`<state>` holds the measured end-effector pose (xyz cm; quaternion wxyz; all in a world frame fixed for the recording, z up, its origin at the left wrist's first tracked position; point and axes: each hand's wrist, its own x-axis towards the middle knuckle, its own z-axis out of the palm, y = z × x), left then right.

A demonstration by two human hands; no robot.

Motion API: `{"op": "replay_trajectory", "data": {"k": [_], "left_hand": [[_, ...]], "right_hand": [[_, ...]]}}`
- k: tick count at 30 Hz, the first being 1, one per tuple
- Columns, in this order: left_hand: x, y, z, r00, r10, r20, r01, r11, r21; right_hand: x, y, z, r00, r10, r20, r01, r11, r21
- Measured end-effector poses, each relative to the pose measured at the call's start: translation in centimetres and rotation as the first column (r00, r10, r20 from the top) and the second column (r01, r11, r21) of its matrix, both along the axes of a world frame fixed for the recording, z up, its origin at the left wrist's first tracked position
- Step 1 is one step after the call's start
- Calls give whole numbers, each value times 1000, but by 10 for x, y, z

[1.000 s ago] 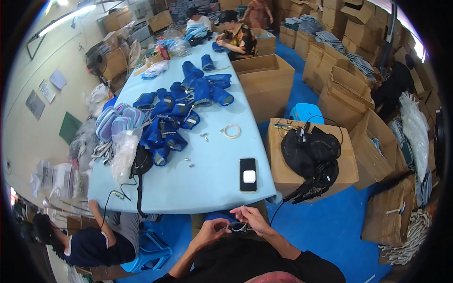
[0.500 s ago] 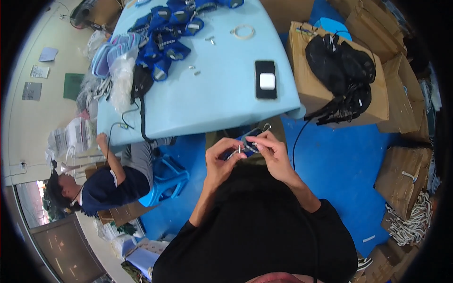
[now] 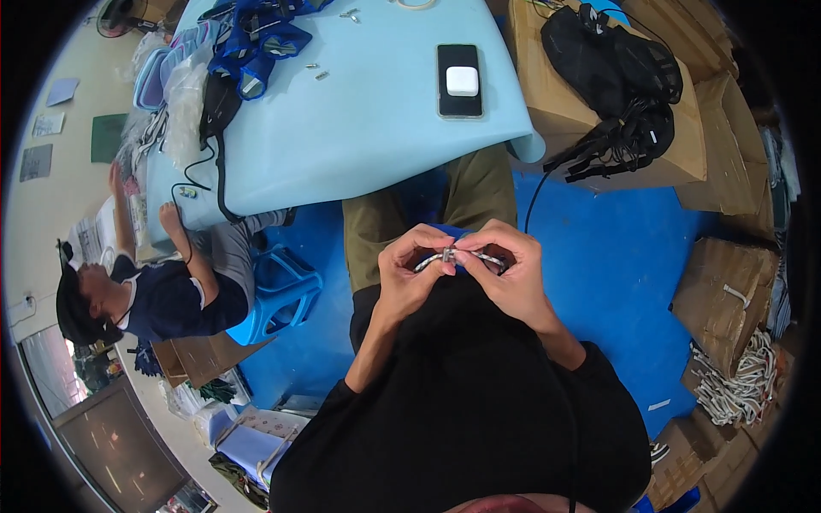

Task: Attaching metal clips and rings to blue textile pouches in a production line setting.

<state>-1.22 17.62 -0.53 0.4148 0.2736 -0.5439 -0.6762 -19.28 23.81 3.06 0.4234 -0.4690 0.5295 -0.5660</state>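
In front of my body, above my lap, my left hand and my right hand meet fingertip to fingertip. Pinched in the left fingers is a small silvery metal clasp. A black-and-white cord runs into it, and the right thumb and forefinger grip that cord close to the metal. Some blue fabric shows just behind the fingertips, mostly hidden by them. Whether the cord's end sits inside the clasp is too small to tell.
Ahead stands a light blue table with a phone under a white case, small metal pieces and blue pouches. Black bags lie on a carton at right. A co-worker sits left, near a blue stool.
My hands have drawn together, and the cord and clasp now meet between the fingertips. My view has shifted, so the table sits higher in it. The co-worker's other arm has come into sight, raised.
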Motion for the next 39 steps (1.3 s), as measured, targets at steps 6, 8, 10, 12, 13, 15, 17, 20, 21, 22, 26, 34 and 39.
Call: {"op": "replay_trajectory", "data": {"k": [6,8,10,12,13,15,17,20,21,22,26,34,39], "left_hand": [[8,2,-3,999,-6,-41,8,999,39],[9,5,-4,999,12,-44,-10,998,62],[7,5,-4,998,38,-57,-37,999,30],[7,7,-6,996,54,-73,-51,998,39],[8,8,-6,994,60,-88,-57,997,45],[6,8,-7,992,88,-93,-86,996,20],[9,10,-8,989,116,-96,-117,993,-2],[12,8,-18,992,71,-103,-66,997,50],[12,8,-17,992,78,-103,-73,996,54],[13,9,-16,991,73,-112,-66,996,67],[14,8,-22,985,55,-162,-48,998,46],[23,4,-30,990,20,-137,-9,997,82],[30,2,-33,998,-30,-47,32,999,28]], "right_hand": [[8,1,1,993,12,116,-11,1000,-15],[12,3,0,996,0,91,3,999,-42],[16,1,0,999,-45,-7,44,997,-62],[18,-1,4,997,-50,-52,45,995,-92],[19,-3,6,993,-66,-95,54,991,-125],[19,-5,6,985,-76,-152,52,987,-154],[22,-2,9,975,-85,-207,47,982,-181],[22,-5,5,972,-91,-218,54,983,-173],[24,-4,4,972,-84,-219,47,984,-170],[26,-4,3,974,-78,-212,41,984,-176],[27,-4,1,964,-38,-263,-4,987,-159],[27,-17,6,935,27,-354,-79,988,-134],[23,-18,7,925,119,-362,-140,989,-35]]}}
